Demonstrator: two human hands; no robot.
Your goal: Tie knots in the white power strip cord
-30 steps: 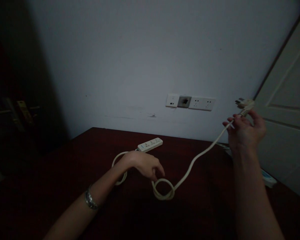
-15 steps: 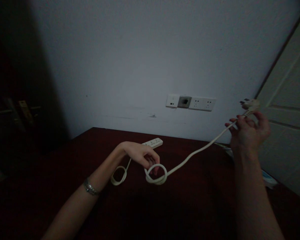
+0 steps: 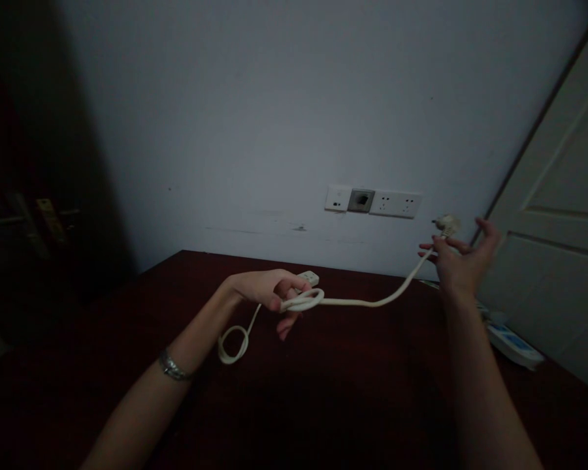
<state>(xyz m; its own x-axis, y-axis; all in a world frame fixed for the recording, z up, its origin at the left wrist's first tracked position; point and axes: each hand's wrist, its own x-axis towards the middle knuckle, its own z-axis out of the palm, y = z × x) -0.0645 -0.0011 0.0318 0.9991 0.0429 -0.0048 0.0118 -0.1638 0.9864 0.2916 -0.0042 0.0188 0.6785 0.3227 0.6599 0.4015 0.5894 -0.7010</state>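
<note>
My left hand [image 3: 279, 294] is closed on a loop of white power cord [image 3: 357, 303], its thumb and fingers on the loop's left side. Behind that hand lies a white power strip [image 3: 308, 279], mostly covered by it. A second, smaller coil of cord [image 3: 232, 346] rests on the table to the left. My right hand [image 3: 463, 254] pinches the cord just below its plug [image 3: 447, 226], which points up and left, with the other fingers spread. Between both hands the cord sags slightly above the table.
The dark red table [image 3: 323, 398] meets a pale wall with a row of sockets [image 3: 394, 203]. A white and blue object [image 3: 514, 344] lies at the table's right, by a panelled door [image 3: 558, 215]. The room is dim.
My right hand has moved left and slightly down with the plug. My left hand has lifted the cord loop, which has tilted flatter, and the cord hangs slacker.
</note>
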